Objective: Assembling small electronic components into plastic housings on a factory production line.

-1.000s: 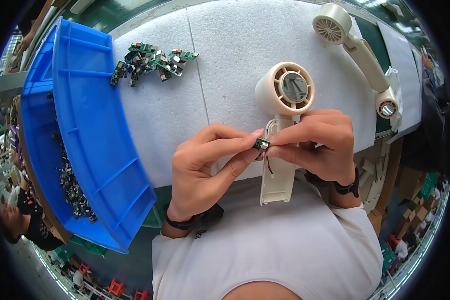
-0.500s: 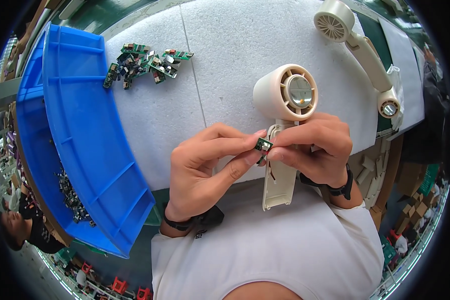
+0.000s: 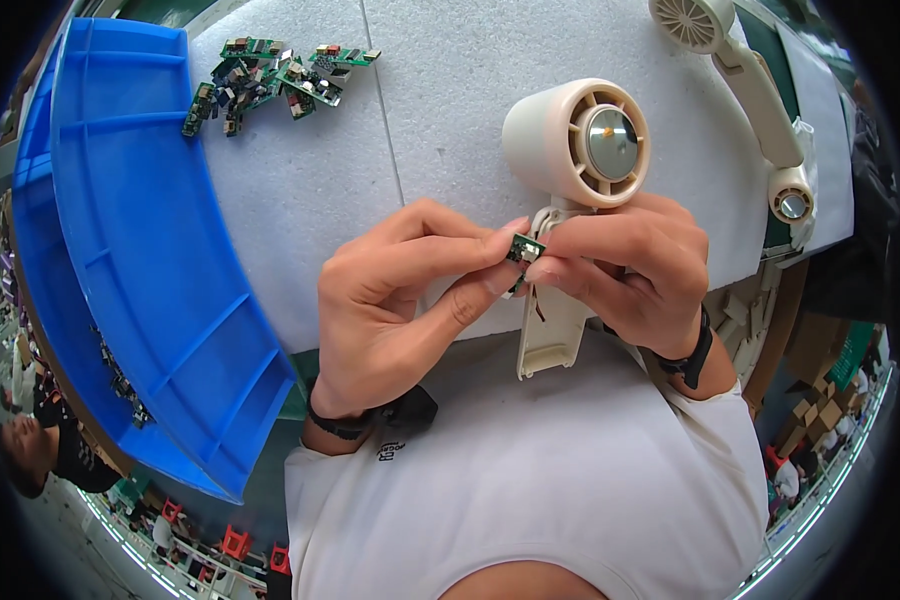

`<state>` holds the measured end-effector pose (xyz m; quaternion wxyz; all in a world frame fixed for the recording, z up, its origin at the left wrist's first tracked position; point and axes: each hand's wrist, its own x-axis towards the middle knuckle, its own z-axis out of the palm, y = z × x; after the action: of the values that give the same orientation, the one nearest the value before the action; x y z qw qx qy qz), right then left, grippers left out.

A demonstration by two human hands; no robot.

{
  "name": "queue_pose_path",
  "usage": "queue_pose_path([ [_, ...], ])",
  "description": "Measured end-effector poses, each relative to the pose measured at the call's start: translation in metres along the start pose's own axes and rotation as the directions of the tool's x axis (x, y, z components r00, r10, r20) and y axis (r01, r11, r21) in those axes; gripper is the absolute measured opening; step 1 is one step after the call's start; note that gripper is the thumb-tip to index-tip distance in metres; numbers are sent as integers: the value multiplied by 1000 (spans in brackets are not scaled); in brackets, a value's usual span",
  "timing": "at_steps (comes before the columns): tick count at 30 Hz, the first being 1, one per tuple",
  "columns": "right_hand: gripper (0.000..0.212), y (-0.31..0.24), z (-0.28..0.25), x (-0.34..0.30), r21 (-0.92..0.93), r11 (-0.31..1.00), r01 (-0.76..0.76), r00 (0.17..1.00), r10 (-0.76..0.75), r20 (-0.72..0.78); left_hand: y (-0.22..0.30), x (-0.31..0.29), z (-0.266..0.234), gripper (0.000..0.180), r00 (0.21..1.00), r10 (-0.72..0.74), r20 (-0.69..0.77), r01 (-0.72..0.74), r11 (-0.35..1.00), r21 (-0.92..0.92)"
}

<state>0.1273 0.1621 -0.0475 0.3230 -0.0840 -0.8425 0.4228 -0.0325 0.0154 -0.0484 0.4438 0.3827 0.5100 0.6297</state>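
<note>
My left hand (image 3: 400, 290) pinches a small green circuit board (image 3: 525, 248) between thumb and forefinger. At the board's other edge, my right hand (image 3: 635, 265) has its thumb and forefinger pressed together; what lies between those fingertips is hidden. Under both hands is a cream handheld fan (image 3: 540, 150), its round head pointing away from me. Its opened handle shell (image 3: 555, 335) reaches back over the table's near edge toward my shirt. A thin dark wire (image 3: 539, 303) shows inside the shell. My right fingers cover part of the handle.
Several loose circuit boards (image 3: 270, 80) lie piled at the far left of the white foam-topped table (image 3: 450, 90). A blue bin (image 3: 140, 200) stands at the left, small parts inside. Another cream fan (image 3: 760, 110) lies at the far right. People are in the background.
The whole view has shifted, so the table and its things sit higher in the picture. Both hands keep their pinch at the circuit board, with only slight finger movement.
</note>
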Motion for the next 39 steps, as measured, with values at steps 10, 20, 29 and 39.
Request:
queue_pose_path([
  [10,25,-20,-22,0,111,936,-333,937,316,148,6,-1,0,30,997,-83,-3,82,992,-93],
  [20,33,-33,-28,-11,-309,950,35,965,48,258,5,-3,6,28,998,-54,-37,56,997,44],
  [29,28,-28,-9,-8,-198,980,-28,999,34,28,5,-4,10,31,993,-79,-88,79,997,-3],
  [39,19,-30,3,-7,-221,965,-141,990,135,-41,5,-3,10,31,993,-61,-98,62,998,7],
])
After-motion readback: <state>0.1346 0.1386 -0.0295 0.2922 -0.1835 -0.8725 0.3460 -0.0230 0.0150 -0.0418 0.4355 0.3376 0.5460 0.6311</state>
